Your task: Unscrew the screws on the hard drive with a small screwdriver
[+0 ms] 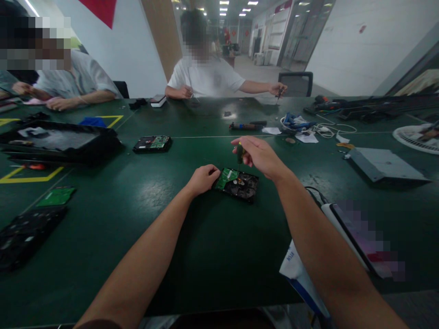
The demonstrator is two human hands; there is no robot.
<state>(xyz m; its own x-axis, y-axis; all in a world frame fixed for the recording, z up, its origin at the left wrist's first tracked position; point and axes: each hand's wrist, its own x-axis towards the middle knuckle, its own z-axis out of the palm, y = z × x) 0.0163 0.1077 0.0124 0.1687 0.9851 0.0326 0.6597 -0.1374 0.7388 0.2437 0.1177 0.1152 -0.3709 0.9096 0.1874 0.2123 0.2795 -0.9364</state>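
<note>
A black hard drive (pixel 244 186) lies on the dark green table (pixel 212 246), its green circuit board (pixel 226 177) facing up at its left end. My left hand (pixel 203 179) is closed against the drive's left edge, steadying it. Just above the drive, my right hand (pixel 260 156) is closed round the dark handle of a small screwdriver (pixel 239 153), whose tip points down at the circuit board.
A second hard drive (pixel 152 144) lies further left. A black tray (pixel 58 141) and a loose green board (pixel 56 196) sit at the left. At the right are a grey metal case (pixel 384 164), cables (pixel 322 128) and a tablet (pixel 356 237). People sit at the far side.
</note>
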